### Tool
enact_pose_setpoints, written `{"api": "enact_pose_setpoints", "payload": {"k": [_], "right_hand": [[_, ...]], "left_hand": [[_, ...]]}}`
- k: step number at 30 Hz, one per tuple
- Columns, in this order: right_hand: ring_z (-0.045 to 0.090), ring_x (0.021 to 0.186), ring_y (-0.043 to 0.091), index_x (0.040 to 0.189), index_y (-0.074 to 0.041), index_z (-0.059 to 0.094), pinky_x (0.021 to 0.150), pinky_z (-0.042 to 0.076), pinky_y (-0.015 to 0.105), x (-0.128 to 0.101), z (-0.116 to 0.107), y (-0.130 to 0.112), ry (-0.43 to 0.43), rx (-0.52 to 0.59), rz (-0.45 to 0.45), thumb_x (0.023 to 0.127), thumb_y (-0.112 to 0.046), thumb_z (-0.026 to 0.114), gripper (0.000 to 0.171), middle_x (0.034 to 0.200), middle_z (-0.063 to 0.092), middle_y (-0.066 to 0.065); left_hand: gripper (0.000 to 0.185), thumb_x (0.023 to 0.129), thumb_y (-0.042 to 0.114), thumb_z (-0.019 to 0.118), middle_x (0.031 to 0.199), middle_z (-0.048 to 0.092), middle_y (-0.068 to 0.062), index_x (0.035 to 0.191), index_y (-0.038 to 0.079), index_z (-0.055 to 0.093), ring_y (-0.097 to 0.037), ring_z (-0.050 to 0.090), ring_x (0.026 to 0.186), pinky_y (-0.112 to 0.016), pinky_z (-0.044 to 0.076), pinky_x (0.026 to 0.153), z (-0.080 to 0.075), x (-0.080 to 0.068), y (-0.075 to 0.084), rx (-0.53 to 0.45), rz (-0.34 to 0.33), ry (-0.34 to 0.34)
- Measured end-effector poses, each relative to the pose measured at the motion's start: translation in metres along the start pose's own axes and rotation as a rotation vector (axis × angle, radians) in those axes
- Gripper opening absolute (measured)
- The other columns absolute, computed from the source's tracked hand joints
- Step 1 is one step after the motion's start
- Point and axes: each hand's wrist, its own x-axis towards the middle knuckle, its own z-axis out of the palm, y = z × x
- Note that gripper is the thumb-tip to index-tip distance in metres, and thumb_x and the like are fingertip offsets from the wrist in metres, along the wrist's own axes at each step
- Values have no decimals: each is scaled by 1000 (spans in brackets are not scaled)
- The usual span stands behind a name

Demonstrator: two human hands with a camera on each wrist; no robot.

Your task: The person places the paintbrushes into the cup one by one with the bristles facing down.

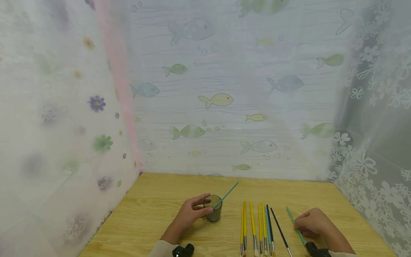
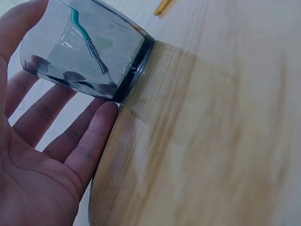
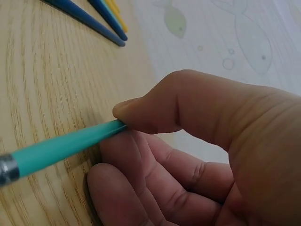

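Observation:
My left hand point(image 1: 192, 211) holds a smoky clear glass point(image 1: 215, 217) on the table, thumb on the near side and fingers around the far side. One teal paintbrush point(image 1: 230, 191) leans inside the glass, its handle sticking out up and to the right. Through the glass wall in the left wrist view, the metal ferrule point(image 2: 94, 51) shows low down, near the base. At the right, my right hand point(image 1: 313, 222) pinches another teal paintbrush point(image 3: 66, 146) by its handle between thumb and index finger. Its ferrule point(image 3: 7, 169) points away from the fingertips.
Between the hands lie several paintbrushes side by side: yellow-handled ones point(image 1: 252, 219), a teal one point(image 1: 267, 225) and dark ones point(image 1: 278, 225). The wood-grain table point(image 1: 160, 189) ends at a fish-patterned curtain point(image 1: 205, 142); patterned sheets hang left and right.

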Motion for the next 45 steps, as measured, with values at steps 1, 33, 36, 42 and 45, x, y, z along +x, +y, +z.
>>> {"api": "enact_pose_setpoints", "payload": {"k": [1, 33, 36, 42, 45], "right_hand": [[73, 75, 18, 102, 6, 79, 66, 61, 34, 0, -1, 0, -2, 17, 8, 83, -11, 76, 25, 84, 77, 6], [70, 69, 11, 121, 15, 67, 65, 62, 32, -9, -13, -5, -174, 261, -107, 106, -18, 54, 39, 86, 75, 6], [71, 74, 14, 124, 16, 63, 69, 63, 36, -8, -13, -9, -135, 289, -97, 107, -19, 56, 40, 90, 74, 8], [75, 88, 22, 130, 18, 56, 77, 65, 42, -10, -10, -21, -31, 295, -87, 105, -21, 61, 46, 99, 73, 12], [74, 91, 22, 130, 17, 56, 80, 65, 41, -13, -10, -30, -11, 287, -89, 105, -21, 61, 46, 100, 73, 12]], "left_hand": [[55, 99, 38, 73, 149, 58, -13, 150, 39, 53, -36, 62, 129, -42, 59, 97, 0, 0, 0, -1, -1, 0], [56, 100, 33, 72, 148, 58, -15, 152, 33, 52, -35, 63, 128, -41, 59, 97, 1, -1, 2, -25, -5, -6], [57, 101, 29, 70, 148, 58, -16, 154, 29, 51, -35, 63, 128, -41, 60, 97, 0, 0, 0, -25, 2, -11], [53, 102, 28, 69, 148, 59, -15, 151, 35, 53, -36, 63, 128, -40, 60, 95, 0, 1, -2, -18, 7, -9], [53, 101, 29, 70, 148, 59, -15, 151, 35, 53, -36, 63, 128, -40, 60, 95, -1, 1, -2, -18, 7, -9]]}}
